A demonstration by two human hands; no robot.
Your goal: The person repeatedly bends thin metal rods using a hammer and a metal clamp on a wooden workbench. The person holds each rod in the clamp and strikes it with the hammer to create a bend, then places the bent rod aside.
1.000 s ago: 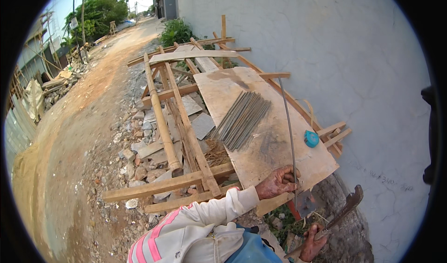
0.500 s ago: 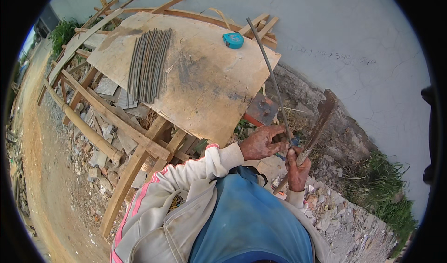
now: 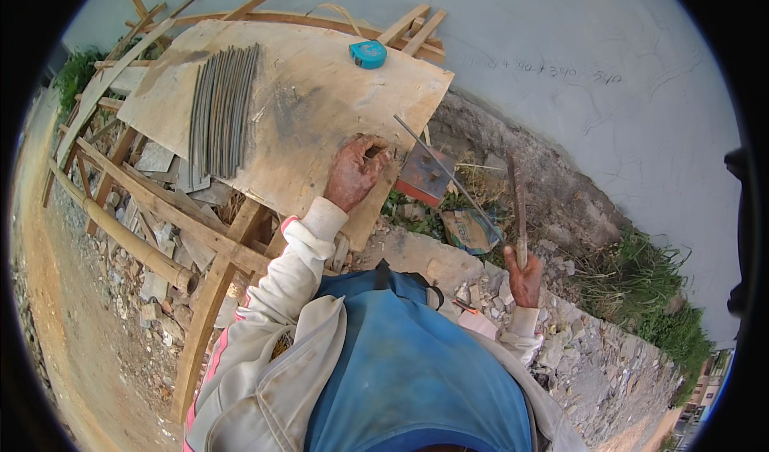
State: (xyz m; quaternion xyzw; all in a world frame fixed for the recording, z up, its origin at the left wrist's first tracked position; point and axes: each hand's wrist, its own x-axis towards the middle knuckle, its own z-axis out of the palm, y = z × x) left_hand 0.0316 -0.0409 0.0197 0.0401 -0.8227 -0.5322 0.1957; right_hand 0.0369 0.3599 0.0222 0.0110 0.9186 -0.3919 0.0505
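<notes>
My left hand (image 3: pixel 355 172) is over the near right part of a worn plywood board (image 3: pixel 320 76). Its fingers are loosely curled, with a gap beside the thumb and nothing seen in them. To the right, my right hand (image 3: pixel 525 279) grips the pale handle of a rusty, long-bladed tool (image 3: pixel 515 192), its blade pointing up. A thin steel rod (image 3: pixel 444 168) slants between the hands. The rod's lower end lies close to my right thumb; whether the thumb touches it I cannot tell. Many similar cut steel rods (image 3: pixel 224 112) lie side by side on the board's left.
A teal tape measure (image 3: pixel 368 54) sits at the board's far edge. Beside the board is a red-sided block with a dark top (image 3: pixel 424 173). Timber beams (image 3: pixel 210 332) and a bamboo pole (image 3: pixel 128 232) stand at left. Rubble (image 3: pixel 585 360) and grass (image 3: pixel 641 284) border the grey wall (image 3: pixel 561 36).
My left hand has let go of the steel rod and moved left over the board. The rod has dropped lower and tilted more. The bladed tool in my right hand now stands more upright.
</notes>
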